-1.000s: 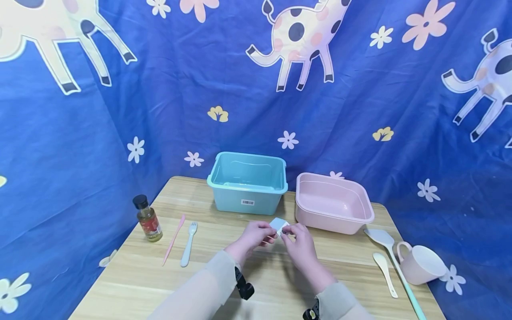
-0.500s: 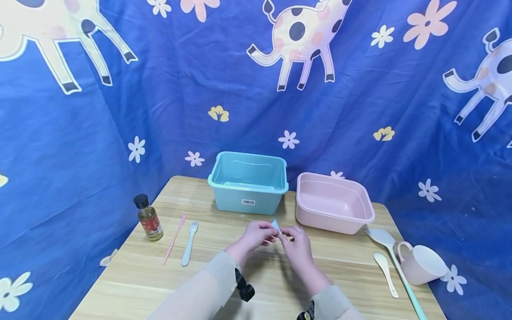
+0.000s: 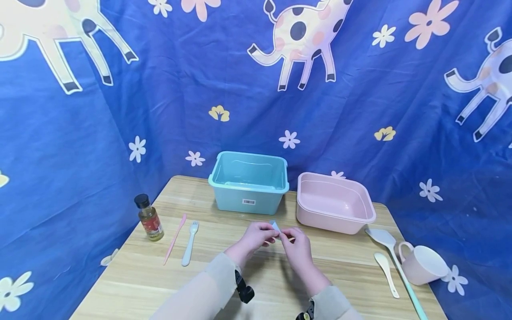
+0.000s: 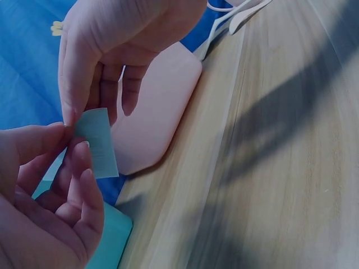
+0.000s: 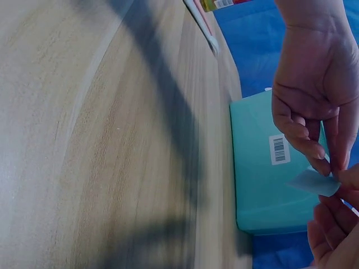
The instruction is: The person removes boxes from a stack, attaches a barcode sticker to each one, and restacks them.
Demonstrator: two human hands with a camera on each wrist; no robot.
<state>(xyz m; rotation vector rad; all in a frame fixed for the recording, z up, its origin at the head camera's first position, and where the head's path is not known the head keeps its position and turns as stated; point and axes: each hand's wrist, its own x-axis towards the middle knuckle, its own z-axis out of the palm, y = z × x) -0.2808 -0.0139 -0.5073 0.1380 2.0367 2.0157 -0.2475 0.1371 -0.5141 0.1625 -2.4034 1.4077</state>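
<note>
Above the wood-grain tabletop [image 3: 132, 284], in front of two plastic tubs: one thin pale blue slip [image 4: 100, 143], apparently paper, raised clear of the surface between both hands; faint lines on one face, too dim to read.

Left hand [image 3: 255, 236]: grasping; thumb and forefinger brought together on the slip's edge with no visible gap, the other fingers bent.

Right hand [image 3: 297, 246]: grasping; thumb and forefinger pinched on the slip just beside the left fingertips, the other fingers loosely bent and hanging apart from the thumb.

Behind the hands: teal rectangular tub [image 3: 226, 202] with barcode label [image 3: 249, 202]; to its right, pink rectangular tub [image 3: 320, 221].

Left side of table: black-capped bottle [image 3: 151, 221] with red label, upright; slim pink utensil [image 3: 174, 239]; pale blue fork [image 3: 190, 244].

Right side: spatula [image 3: 404, 269], white head and mint handle; small white spoon [image 3: 386, 274]; pale pink mug [image 3: 428, 265], handle towards the spatula.

Change against one second ago: the slip then lay flatter to view, a broad blue-and-white face between hands slightly farther apart; now a narrow blue wedge above the fingertips, the two pinches nearly meeting. Tubs, bottle, mug and utensils unchanged in place
</note>
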